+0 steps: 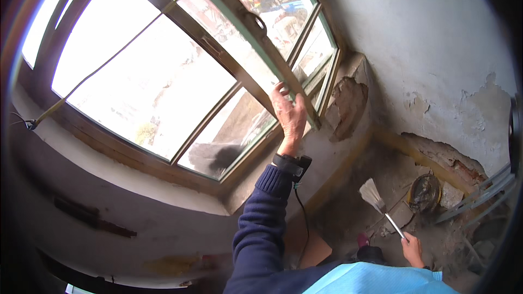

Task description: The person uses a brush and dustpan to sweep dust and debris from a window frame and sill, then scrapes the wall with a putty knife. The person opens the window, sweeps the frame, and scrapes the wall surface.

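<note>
My left hand [289, 114] is raised, its fingers curled around the edge of an open wooden window sash [300, 87] with green-painted edges. A metal pull handle [258, 23] is fixed farther along the same sash. Low at the right, my right hand [412, 249] grips the slim light-coloured handle of a brush [372, 196]. Its pale bristles fan out over the dusty floor, away from the window. A dark strap with a small device [292, 165] is around my left wrist, and a thin cable hangs from it.
A yellowish cord [118, 55] crosses in front of the window frame [196, 173]. Broken plaster [350, 102] marks the sill corner. On the floor are a round blackened container [425, 193], rubble [451, 195] and pale curved strips [478, 198]. The wall [429, 49] is peeling.
</note>
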`<action>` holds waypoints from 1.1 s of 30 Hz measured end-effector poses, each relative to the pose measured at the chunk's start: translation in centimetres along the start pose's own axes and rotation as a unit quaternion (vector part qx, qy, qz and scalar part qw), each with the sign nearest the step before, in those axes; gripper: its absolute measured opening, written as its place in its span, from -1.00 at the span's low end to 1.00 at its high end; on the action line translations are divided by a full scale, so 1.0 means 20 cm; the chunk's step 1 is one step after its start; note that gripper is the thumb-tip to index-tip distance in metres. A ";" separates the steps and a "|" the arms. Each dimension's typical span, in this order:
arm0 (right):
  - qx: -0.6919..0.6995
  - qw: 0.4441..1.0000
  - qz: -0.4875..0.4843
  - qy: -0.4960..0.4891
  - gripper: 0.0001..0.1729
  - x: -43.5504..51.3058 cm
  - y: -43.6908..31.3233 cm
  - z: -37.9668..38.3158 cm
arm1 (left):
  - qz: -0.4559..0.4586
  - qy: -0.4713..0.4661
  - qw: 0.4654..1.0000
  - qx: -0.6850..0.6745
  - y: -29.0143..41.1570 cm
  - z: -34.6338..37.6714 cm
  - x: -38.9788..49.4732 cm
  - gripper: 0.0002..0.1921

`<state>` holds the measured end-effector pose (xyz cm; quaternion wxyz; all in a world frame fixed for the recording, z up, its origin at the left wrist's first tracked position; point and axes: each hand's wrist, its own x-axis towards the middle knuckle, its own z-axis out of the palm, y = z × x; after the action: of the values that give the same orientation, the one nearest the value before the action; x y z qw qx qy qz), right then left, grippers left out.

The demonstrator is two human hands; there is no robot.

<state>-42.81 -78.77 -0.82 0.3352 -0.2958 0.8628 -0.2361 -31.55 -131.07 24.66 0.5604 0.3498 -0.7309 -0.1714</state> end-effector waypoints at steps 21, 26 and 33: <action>-0.019 0.994 0.080 -0.067 -0.57 0.04 0.12 0.02 | 0.379 -0.177 0.690 0.591 -0.33 -0.17 0.67 -0.72; 0.023 0.997 0.045 -0.066 -0.57 0.07 0.12 0.02 | 0.416 -0.205 0.642 0.611 -0.05 -0.25 0.41 -0.78; 0.021 0.999 -0.019 -0.041 -0.57 0.14 0.15 0.04 | 0.507 -0.163 0.633 0.562 0.41 -0.54 -0.15 -0.75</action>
<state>-45.08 -78.61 -4.41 0.3718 -0.3139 0.8376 -0.2484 -23.63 -121.73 31.24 0.1257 0.1379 -0.8273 0.5298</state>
